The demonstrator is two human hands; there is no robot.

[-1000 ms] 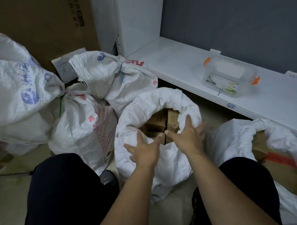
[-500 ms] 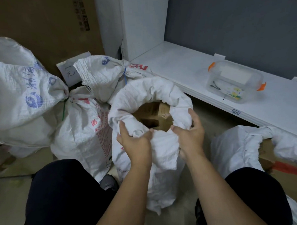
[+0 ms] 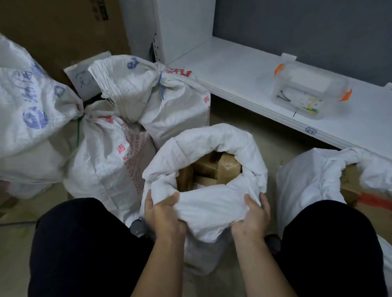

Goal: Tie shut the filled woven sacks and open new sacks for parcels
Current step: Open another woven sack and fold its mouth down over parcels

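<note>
Far left, against the cardboard (image 3: 53, 31): three tied sacks (image 3: 97, 156), leaning on one another, necks already cinched, a green tie (image 3: 79, 130) on one, a blue tie (image 3: 160, 87) on another. Nothing left to do there, by the look of it.

Centre, on the floor (image 3: 268, 141) between the knees (image 3: 82, 241): the open sack (image 3: 205, 254), upright, long axis vertical, mouth facing up, top rolled down into a thick collar (image 3: 253, 159). Inside, brown parcels (image 3: 213, 167), tops just below that collar.

On the near arc of the collar, first the left hand (image 3: 164, 216): curled round a bunch of fabric at the near-left of the mouth, thumb on top. Then the right hand (image 3: 253, 215): likewise clenched on the fabric at the near-right. About level with each other, equally close to the sack, slack cloth sagging between.

Judged as the start of closing. Calls for unrolling the collar upward, away from the parcels, then drawing the far rim (image 3: 212, 134) back toward the hands and gathering the whole mouth over the vertical axis. Straight ahead, beyond the parcels and out of either grip: that far rim. Little spare cloth above the load, so possibly a tight neck.

Right of the knee: a second open sack (image 3: 307, 177), rolled down too, a brown box showing inside, untied. Behind it, a low white shelf (image 3: 243, 80) carrying a clear box (image 3: 310, 88) with orange clasps; contents too blurred to tell.
</note>
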